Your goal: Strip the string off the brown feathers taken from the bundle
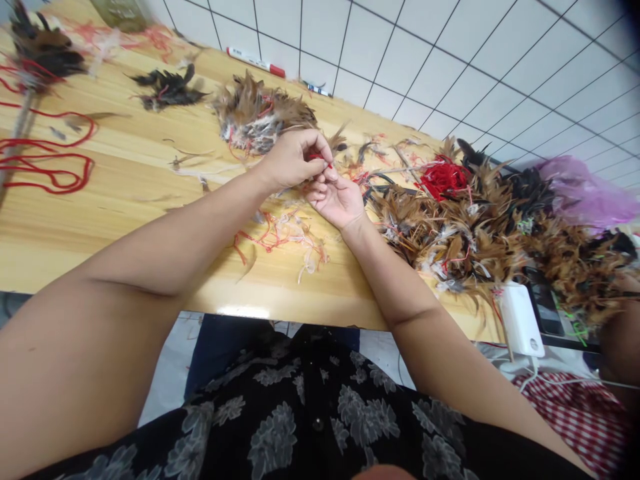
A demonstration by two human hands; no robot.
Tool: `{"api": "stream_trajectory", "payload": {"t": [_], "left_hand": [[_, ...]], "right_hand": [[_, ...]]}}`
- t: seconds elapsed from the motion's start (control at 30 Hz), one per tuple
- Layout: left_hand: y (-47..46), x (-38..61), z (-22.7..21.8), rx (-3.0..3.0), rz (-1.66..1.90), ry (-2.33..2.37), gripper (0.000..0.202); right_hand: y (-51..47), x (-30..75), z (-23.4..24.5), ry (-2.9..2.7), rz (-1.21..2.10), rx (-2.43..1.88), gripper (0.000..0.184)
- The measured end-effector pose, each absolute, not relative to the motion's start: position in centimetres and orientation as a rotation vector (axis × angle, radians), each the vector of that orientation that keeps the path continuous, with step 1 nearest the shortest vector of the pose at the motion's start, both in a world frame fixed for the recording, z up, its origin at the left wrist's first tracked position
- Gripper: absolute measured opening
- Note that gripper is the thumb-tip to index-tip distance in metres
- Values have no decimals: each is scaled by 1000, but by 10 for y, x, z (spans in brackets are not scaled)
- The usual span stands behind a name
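Observation:
My left hand [294, 157] and my right hand [341, 200] meet over the middle of the table. Between their pinched fingertips shows a small bit of red string [316, 157], mostly covered by the fingers. The right palm is turned up, with its fingers curled. Just behind my left hand lies a bundle of brown feathers [270, 113] with pale, fluffy bases and red thread. Below the hands, loose scraps of red thread and clear plastic strips [285, 230] lie on the wood.
A big heap of brown feathers [465, 227] covers the right side, with a red string bundle [444, 178] on it. A purple plastic bag [590, 190], phone [546, 300] and white power adapter [521, 319] lie farther right. Red cord [65, 183], black feathers [167, 87] and a marker [255, 62] are left.

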State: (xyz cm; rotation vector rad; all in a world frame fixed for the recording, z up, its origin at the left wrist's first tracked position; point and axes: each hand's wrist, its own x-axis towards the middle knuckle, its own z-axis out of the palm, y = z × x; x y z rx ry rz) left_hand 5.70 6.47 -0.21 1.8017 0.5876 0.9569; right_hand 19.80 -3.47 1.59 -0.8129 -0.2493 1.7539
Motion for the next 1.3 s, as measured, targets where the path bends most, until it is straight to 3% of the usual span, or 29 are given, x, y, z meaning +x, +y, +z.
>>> {"api": "stream_trajectory", "payload": {"t": [0.3,1.3], "left_hand": [[56,60,-4,1999,1179,735,16],[65,59,-20,2001,1131,673,16]], "right_hand": [[-36,196,17,-217,1759,-835,32],[-35,185,17,-81,1857,-840,37]]}}
